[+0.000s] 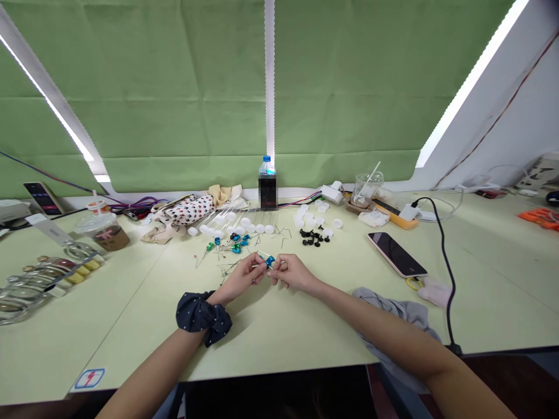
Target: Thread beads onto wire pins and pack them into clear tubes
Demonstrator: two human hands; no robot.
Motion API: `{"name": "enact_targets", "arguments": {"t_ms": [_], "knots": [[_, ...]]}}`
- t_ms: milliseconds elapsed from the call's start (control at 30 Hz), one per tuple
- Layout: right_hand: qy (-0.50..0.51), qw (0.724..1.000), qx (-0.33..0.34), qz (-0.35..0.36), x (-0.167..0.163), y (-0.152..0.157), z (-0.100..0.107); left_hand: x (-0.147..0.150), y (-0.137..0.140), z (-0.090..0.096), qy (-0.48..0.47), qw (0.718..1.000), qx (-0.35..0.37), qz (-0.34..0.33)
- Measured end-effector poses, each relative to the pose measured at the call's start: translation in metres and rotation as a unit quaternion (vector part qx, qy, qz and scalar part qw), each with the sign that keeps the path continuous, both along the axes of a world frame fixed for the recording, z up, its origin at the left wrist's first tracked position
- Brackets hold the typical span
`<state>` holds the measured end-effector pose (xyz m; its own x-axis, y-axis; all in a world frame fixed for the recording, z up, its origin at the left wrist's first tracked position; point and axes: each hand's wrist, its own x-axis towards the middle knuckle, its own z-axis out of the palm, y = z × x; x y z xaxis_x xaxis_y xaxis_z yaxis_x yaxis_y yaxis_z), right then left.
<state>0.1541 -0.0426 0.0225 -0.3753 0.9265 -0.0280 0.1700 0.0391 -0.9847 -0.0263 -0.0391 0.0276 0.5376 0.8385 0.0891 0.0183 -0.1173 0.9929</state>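
1. The fingers of your left hand (243,274) and right hand (295,272) grip a blue piece (269,261) above the bench (279,337).
2. White caps (259,228) and black pieces (310,235) lie beyond.
3. The bottle (266,169) has a blurred label (268,194).

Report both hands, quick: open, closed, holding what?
Left hand: closed, holding a small blue piece.
Right hand: closed, fingertips at the same piece; exact grip too small to tell.
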Motion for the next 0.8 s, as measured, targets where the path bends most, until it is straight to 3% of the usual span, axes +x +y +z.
{"name": "enact_targets", "arguments": {"t_ms": [200, 433, 633, 800], "knots": [[-0.009, 0.999, 0.037, 0.024, 0.006, 0.004, 0.004, 0.000, -0.001, 0.002, 0.005, 1.000, 0.009, 0.005], [-0.021, 0.999, -0.026, -0.002, 0.005, 0.001, 0.004, 0.003, -0.004, 0.003, 0.017, 1.000, 0.010, -0.012], [-0.044, 0.996, 0.060, -0.051, 0.002, 0.004, -0.003, 0.004, -0.004, 0.001, 0.013, 1.000, 0.015, -0.015], [-0.033, 0.996, 0.075, -0.033, 0.001, 0.004, -0.010, 0.003, -0.005, 0.003, 0.025, 0.999, 0.026, -0.017]]}}
